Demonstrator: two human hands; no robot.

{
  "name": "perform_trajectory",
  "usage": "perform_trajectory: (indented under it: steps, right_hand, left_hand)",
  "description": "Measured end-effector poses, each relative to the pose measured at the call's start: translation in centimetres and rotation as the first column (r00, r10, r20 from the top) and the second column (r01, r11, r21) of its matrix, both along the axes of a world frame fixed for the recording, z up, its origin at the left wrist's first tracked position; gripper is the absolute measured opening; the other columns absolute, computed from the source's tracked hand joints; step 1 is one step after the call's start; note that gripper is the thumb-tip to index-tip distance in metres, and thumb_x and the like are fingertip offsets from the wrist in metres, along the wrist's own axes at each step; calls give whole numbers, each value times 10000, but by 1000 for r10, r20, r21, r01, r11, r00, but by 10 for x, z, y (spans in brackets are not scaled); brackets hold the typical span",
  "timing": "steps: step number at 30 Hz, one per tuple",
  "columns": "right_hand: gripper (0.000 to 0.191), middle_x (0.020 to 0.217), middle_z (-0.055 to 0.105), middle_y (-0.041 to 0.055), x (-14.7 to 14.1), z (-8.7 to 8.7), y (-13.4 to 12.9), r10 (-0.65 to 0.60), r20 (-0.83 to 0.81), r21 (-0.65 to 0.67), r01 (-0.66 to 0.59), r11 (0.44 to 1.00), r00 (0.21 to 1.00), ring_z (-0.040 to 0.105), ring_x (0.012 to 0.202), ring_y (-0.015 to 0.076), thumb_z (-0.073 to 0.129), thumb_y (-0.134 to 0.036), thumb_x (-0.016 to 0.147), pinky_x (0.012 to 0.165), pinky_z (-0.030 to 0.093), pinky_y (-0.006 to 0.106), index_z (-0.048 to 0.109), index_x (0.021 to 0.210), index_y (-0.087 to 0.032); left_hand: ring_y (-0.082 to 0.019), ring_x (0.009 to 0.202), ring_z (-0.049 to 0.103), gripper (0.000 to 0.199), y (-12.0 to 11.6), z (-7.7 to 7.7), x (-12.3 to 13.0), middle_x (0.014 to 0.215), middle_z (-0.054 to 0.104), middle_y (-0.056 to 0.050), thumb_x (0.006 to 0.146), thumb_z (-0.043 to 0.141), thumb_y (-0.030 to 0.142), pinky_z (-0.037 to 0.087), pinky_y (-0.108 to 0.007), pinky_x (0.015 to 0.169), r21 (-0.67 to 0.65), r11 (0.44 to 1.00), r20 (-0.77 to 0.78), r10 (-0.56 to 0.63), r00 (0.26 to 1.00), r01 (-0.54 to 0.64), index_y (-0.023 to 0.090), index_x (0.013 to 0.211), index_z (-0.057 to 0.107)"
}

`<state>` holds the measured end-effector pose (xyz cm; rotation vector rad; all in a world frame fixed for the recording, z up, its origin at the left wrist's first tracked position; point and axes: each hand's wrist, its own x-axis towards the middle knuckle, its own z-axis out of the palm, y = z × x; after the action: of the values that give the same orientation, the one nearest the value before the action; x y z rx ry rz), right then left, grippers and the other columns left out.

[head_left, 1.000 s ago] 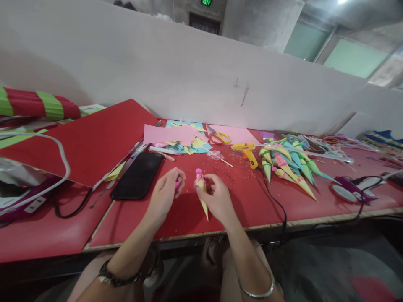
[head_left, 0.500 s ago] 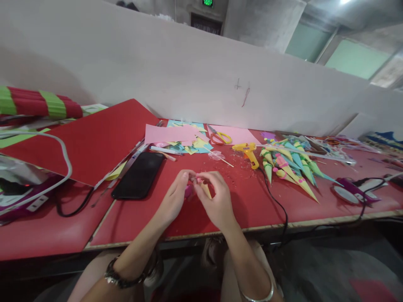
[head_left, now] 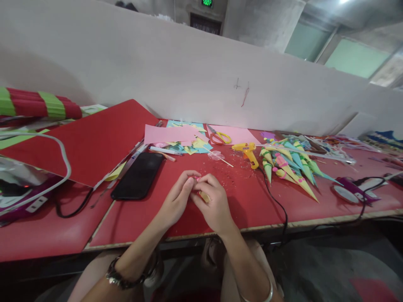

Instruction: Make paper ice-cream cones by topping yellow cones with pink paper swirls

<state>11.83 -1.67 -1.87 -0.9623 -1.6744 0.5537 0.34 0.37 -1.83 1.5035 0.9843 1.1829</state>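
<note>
My left hand (head_left: 176,198) and my right hand (head_left: 214,202) meet above the red tabletop (head_left: 135,224), fingertips pinched together. Between them is a small piece, mostly covered by the fingers. A bit of pink (head_left: 197,178) shows at the fingertips, and a pale yellow paper part (head_left: 204,196) peeks out under the right fingers. It resembles the yellow paper cones (head_left: 297,176) with pink trim piled to the right, though its full shape is hidden. Nearest on the right lies a yellow glue gun (head_left: 248,153), its black cord running off the table's front edge.
A black phone (head_left: 138,176) lies left of my hands. Behind them are scissors (head_left: 219,136), pink paper (head_left: 170,134), paper scraps and a clear-wrapped stick (head_left: 217,156). A large red sheet (head_left: 85,142) leans at left, near a purple power strip (head_left: 31,201). A white partition (head_left: 189,71) stands behind.
My fingers have closed in around the small piece. The magenta part that showed beside my left fingers is now covered, and less of the yellow paper shows.
</note>
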Motion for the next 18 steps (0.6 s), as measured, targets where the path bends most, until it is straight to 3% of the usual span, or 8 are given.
perform_trajectory:
  steps: [3,7,10,13,15,18]
  right_hand:
    - [107,778,527,18,-3,3,-2,-15,-70,-8,14,1000,997,528,791,156,534,-182,778,734,421,284,633,755,-216]
    - [104,694,561,-1,0,3,1,-115,-335,-134,73,988,935,536,687,134,563,-252,764,654,429,259,615,689,-202]
    - [146,631,580,-10,11,-1,9,-332,-565,-304,183,935,755,536,626,121,568,-315,754,639,439,265,624,741,-181]
    - [178,712,625,11,21,-6,17,-356,-711,-354,128,926,606,563,679,127,619,-307,702,685,462,292,646,814,-172]
    - [195,757,651,27,23,-8,19,-324,-736,-359,62,931,594,580,701,134,631,-298,687,700,476,306,658,831,-169]
    - [179,727,668,26,18,-6,17,-281,-700,-362,13,932,657,596,679,136,616,-311,703,685,490,303,667,795,-166]
  left_hand:
    - [-108,636,468,283,-2,3,2,784,525,0,798,446,441,399,-195,551,-27,999,65,-22,998,24,193,919,508]
    - [-69,474,355,279,-5,6,4,586,411,62,765,493,443,322,-179,445,-96,990,153,-85,985,100,188,877,513]
    - [-66,430,278,255,-4,6,2,509,297,86,770,493,403,248,-180,408,-96,990,141,-87,986,101,177,887,518]
    - [-69,425,278,245,0,6,-1,488,307,74,787,452,394,238,-192,404,-60,998,62,-8,998,12,164,758,532]
    - [-70,411,290,320,2,7,-3,450,319,65,795,427,398,244,-198,405,-29,999,-50,39,998,-40,169,577,475]
    - [-76,382,352,398,3,8,-4,415,374,55,811,387,405,287,-200,417,-1,1000,-209,18,978,-19,179,485,409]
